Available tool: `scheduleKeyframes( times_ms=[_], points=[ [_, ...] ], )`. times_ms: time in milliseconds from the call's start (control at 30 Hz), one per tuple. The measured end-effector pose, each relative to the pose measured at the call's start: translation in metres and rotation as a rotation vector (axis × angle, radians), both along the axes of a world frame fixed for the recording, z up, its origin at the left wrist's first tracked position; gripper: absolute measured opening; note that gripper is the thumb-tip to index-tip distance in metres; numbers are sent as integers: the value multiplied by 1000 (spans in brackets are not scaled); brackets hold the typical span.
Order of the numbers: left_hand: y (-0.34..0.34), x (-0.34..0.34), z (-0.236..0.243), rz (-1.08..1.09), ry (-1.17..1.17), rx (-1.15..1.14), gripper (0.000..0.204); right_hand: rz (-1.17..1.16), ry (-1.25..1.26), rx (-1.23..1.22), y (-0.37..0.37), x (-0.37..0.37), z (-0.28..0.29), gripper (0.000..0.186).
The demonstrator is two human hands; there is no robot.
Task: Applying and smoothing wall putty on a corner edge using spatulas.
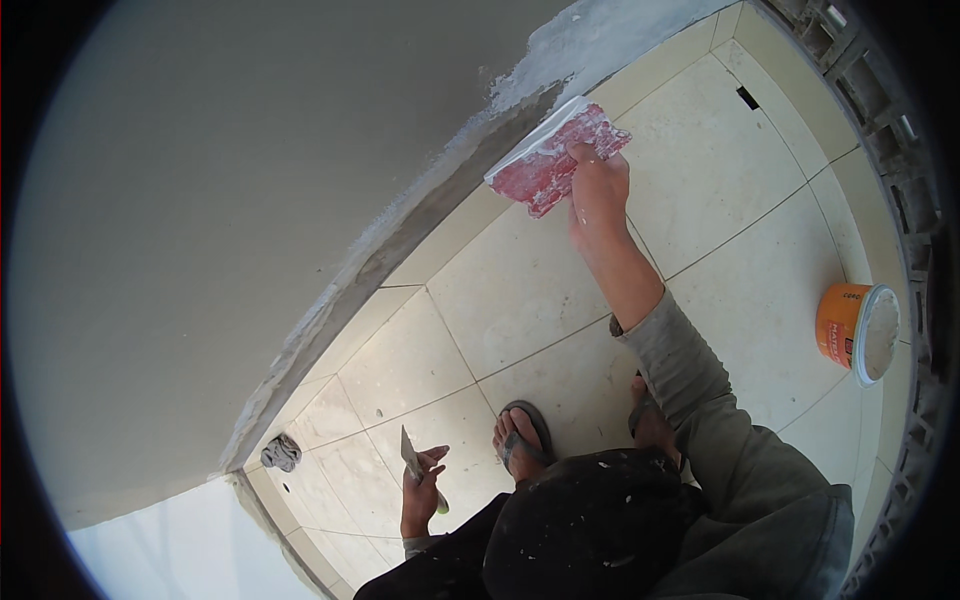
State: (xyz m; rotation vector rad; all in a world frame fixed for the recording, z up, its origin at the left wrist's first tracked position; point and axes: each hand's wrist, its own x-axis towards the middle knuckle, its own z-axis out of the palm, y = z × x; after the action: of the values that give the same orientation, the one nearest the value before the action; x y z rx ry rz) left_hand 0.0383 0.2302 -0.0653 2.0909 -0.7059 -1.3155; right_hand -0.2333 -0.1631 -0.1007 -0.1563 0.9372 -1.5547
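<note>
My right hand (598,190) grips a wide red spreader (545,165) smeared with white paste. A thick line of paste lies along the spreader's edge, which is at the foot of the grey wall (230,200), by a bare darker strip. White filler (600,45) coats the wall just beyond the spreader. Lower down, my left hand (421,490) is closed around a putty knife (410,455), its narrow blade pointing up and part of a greenish handle showing below the fingers. The left hand is away from the wall.
An orange tub (842,322) with pale contents stands on the tiled floor (740,230) at the right. A crumpled grey rag (281,453) lies near the wall corner at the left. Patterned openwork blocks (900,150) border the right side. My sandalled foot (522,440) is below.
</note>
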Motion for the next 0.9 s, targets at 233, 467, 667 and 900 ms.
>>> scheduleKeyframes(
  times_ms=[233,467,667,900],
  points=[
    [4,0,7,-9,-83,-13,25,105,168,74,-13,16,30,11],
    [-26,-11,4,-80,-86,-7,20,319,415,-191,-17,21,64,2],
    [-38,-10,2,-72,-76,-8,18,119,42,-149,47,-3,32,17],
    [-37,-16,-11,-30,29,21,20,143,-6,-31,29,-17,-13,23]
  ],
)
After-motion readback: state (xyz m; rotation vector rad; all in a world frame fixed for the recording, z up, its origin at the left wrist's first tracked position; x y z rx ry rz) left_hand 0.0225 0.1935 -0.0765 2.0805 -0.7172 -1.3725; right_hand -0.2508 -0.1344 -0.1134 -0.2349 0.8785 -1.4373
